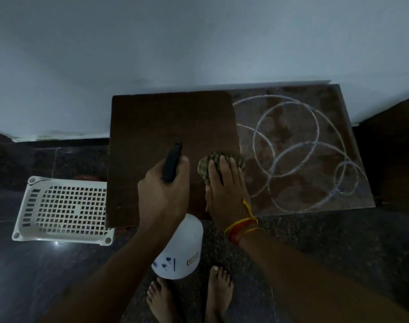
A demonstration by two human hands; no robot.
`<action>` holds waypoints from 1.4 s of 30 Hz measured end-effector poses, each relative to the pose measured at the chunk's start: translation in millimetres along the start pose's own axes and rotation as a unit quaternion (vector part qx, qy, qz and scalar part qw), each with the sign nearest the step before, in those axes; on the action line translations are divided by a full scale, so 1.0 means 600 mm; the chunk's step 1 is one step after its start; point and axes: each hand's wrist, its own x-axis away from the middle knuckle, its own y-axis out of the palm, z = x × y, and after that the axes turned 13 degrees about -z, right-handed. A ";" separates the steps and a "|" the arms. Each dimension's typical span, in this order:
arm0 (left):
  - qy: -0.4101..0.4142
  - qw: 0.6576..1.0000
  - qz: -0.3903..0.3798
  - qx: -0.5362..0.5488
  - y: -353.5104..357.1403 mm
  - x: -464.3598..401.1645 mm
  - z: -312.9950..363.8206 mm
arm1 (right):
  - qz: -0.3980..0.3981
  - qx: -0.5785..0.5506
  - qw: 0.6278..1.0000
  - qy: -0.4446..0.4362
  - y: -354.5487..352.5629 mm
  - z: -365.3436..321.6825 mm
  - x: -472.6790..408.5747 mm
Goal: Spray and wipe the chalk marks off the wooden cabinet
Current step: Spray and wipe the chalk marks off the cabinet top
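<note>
The wooden cabinet top [156,117] is dark and bare on its left half. Its right half is hazy and carries several overlapping white chalk circles [299,145]. My left hand [163,192] grips the black spray head [172,163] of a white spray bottle [182,250], which hangs below my fist over the cabinet's front edge. My right hand [224,187] presses flat on a greenish cloth [210,163] near the middle of the top, just left of the chalk circles. A yellow and red thread circles my right wrist.
A white perforated plastic basket [63,208] stands on the dark floor left of the cabinet. A pale wall rises behind it. Dark furniture [394,159] flanks the cabinet's right side. My bare feet [191,297] stand on the speckled floor in front.
</note>
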 end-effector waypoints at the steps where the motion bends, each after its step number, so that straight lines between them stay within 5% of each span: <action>1: 0.001 1.000 0.002 -0.001 -0.002 -0.004 0.001 | 0.002 -0.003 1.000 -0.004 -0.005 0.004 -0.016; 23: -0.025 0.999 -0.004 0.032 0.005 -0.072 0.000 | 0.027 -0.004 0.999 0.021 -0.090 0.048 -0.298; 42: -0.023 0.999 0.008 0.033 -0.028 -0.075 0.001 | 0.025 -0.005 1.000 0.018 -0.071 0.046 -0.255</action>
